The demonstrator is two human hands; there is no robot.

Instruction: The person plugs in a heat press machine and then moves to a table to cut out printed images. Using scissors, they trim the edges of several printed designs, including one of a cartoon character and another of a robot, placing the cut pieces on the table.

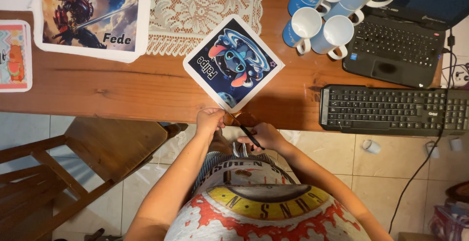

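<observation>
A wooden table (146,87) is seen from above; a printed square sheet (233,62) lies at its near edge, judged light and floppy, best pinched by a corner; that corner is pinched by the left hand (210,121); black scissors (249,136) are held in the right hand (266,137).

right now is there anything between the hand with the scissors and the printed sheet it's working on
Nothing visible. The left hand pinches the near corner of the printed sheet at the table edge, and the right hand holds the scissors right beside that corner. The mugs and keyboard sit off to the side.
</observation>
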